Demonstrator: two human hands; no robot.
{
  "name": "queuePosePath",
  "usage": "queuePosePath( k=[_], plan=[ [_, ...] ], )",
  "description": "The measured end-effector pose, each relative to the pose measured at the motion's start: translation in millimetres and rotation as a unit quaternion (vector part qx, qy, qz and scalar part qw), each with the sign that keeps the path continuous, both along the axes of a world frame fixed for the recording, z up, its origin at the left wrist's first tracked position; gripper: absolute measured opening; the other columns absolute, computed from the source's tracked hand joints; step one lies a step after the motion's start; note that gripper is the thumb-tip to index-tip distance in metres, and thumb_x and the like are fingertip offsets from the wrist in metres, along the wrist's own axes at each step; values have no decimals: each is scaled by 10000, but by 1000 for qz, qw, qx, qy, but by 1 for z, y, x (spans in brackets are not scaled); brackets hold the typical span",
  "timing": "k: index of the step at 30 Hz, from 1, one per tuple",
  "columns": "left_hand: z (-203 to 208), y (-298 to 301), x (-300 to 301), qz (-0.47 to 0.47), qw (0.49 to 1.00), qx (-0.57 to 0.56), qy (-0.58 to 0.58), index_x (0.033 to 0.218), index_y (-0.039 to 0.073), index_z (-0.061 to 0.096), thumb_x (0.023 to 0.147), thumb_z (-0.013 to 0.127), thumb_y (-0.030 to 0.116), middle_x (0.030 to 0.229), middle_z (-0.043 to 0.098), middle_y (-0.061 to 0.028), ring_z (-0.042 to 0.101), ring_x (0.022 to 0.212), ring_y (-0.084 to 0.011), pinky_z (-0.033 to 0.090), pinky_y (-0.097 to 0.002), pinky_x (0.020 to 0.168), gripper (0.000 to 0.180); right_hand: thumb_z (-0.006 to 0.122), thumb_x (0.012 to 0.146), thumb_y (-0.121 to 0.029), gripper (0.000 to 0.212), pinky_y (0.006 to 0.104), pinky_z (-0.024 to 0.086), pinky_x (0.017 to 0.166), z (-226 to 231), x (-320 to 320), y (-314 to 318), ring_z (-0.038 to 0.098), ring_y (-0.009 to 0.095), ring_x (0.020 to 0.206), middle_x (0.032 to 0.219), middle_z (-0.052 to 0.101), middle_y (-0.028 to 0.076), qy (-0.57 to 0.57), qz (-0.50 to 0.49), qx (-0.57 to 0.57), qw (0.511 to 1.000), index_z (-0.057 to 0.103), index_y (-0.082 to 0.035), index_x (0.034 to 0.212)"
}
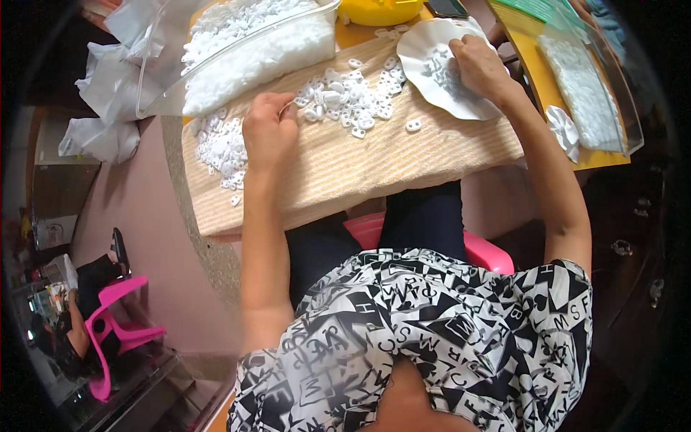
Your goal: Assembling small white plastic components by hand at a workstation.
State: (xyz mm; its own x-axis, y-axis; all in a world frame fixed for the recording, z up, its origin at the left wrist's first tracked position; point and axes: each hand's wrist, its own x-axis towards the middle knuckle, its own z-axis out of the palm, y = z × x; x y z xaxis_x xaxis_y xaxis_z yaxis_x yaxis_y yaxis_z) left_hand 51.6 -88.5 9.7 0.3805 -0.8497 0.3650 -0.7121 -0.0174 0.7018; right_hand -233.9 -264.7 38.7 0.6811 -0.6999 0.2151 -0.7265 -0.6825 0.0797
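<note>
My left hand is closed in a pinch at the left edge of a loose pile of small white plastic pieces, each oval with two holes. Whatever sits between its fingertips is too small to make out. A second heap of white pieces lies to the left of that wrist. My right hand reaches into a white wavy-edged paper dish holding small grey metal-looking parts. Its fingers are bent together over these parts, and their tips are partly hidden. One white piece lies apart, nearer to me.
A striped cloth covers the work surface. Behind it stands a clear tub heaped with white pieces, beside a yellow container. Another clear box sits right on a yellow table. Far left, a person sits near a pink chair.
</note>
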Motion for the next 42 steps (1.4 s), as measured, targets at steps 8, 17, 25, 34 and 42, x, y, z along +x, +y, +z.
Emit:
queuePosePath(
  k=[8,17,25,34,42],
  plan=[
    [-9,-20,2,-8,998,3,-68,864,13,632,699,580,30,825,590,-134,569,739,-271,452,-335,691,174,465,703,16,95,396,429,718,1,3,2,532,341,793,785,537,209,50,9,-10,999,495,30,792],
    [-5,-16,-5,-133,987,-16,-93,849,40,639,611,639,32,868,575,-104,531,800,-272,447,-332,693,238,446,698,42,124,394,426,712,4,0,13,532,345,795,787,540,200,-9,3,-1,1000,526,21,792],
    [-7,18,-17,-165,985,-23,-45,780,26,610,570,592,-34,823,564,-113,526,725,-258,440,-330,632,219,491,748,-4,31,391,423,647,6,-9,21,540,347,714,738,543,185,-110,-21,28,993,514,0,769],
    [-1,7,-24,-123,990,-51,-50,812,35,629,602,629,33,813,566,-117,523,716,-254,439,-321,618,210,488,731,39,107,361,447,648,7,-11,22,576,330,713,755,584,189,-173,-19,72,982,554,5,808],
    [-7,-5,-21,-162,965,-81,-187,804,23,632,645,617,35,782,587,-85,544,691,-180,439,-257,597,161,510,752,35,184,314,456,666,-1,-12,19,596,264,728,791,601,176,-205,-12,74,976,593,-15,909]
  ],
)
